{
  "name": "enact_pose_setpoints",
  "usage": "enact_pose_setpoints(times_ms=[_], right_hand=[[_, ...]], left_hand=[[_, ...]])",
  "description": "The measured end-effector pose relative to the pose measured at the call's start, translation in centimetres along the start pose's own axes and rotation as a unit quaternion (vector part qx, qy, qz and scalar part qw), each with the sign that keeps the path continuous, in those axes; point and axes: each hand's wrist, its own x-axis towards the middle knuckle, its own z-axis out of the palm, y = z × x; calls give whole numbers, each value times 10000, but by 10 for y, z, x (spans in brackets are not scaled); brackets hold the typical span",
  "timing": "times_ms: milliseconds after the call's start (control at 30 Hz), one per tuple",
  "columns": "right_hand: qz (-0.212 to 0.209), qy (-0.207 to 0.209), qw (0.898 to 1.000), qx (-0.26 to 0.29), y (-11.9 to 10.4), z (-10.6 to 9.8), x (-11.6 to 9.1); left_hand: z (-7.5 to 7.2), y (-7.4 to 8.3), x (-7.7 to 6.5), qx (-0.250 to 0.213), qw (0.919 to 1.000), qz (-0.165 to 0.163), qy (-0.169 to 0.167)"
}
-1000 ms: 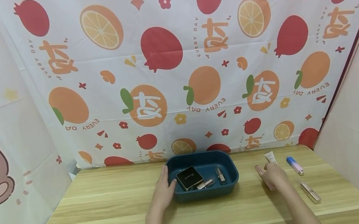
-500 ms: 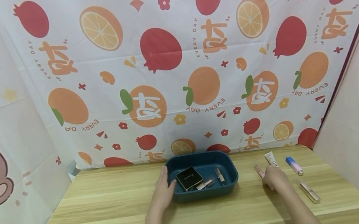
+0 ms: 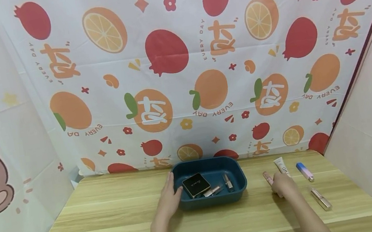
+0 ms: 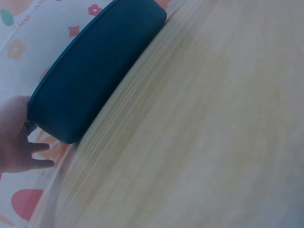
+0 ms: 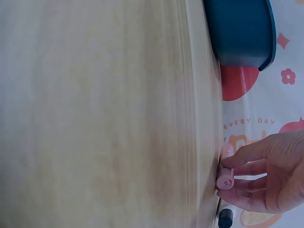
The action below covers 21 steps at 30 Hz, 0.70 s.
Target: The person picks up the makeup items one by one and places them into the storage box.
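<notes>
In the head view, my left hand (image 3: 168, 200) rests against the left end of a dark blue bin (image 3: 214, 200), thumb at its near corner. The left wrist view has the straight fingers (image 4: 42, 164) of that hand beside the bin's end wall. My right hand (image 3: 284, 185) pinches a slim pink cosmetic tube (image 3: 268, 177) lying on the table. From the right wrist, thumb and fingers are seen around the pink tube (image 5: 224, 182), its round end facing the camera. Inside the bin lie a black square compact (image 3: 196, 184) and two small lipstick-like tubes (image 3: 213, 191).
Beyond the right hand lies a white squeeze tube (image 3: 280, 164). Farther right are a blue-and-pink stick (image 3: 305, 172) and a clear, gold-toned tube (image 3: 321, 199). A fruit-print cloth (image 3: 182, 92) hangs behind the wooden table (image 3: 116, 230).
My right hand has shifted slightly toward me along the pink tube, covering its near end. The left hand and the bin stay in place.
</notes>
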Motion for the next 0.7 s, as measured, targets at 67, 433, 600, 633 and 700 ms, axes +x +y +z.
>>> enact_pose_setpoints(times_ms=[67,433,600,633,700], right_hand=[[1,-8,10000,8,0,0,0],[-64,24,10000,-42,-2,0,1],[-58,68,9998,-157,-5,-1,1],[-39,82,9999,-144,-6,-2,1],[-30,128,9998,-120,-7,-3,1]], left_hand=[[0,-1,0,-7,10000,3,-7],[0,-1,0,14,10000,26,6],[1,-1,0,13,10000,-6,4],[1,-1,0,18,10000,-9,3],[1,-1,0,36,10000,-9,6]])
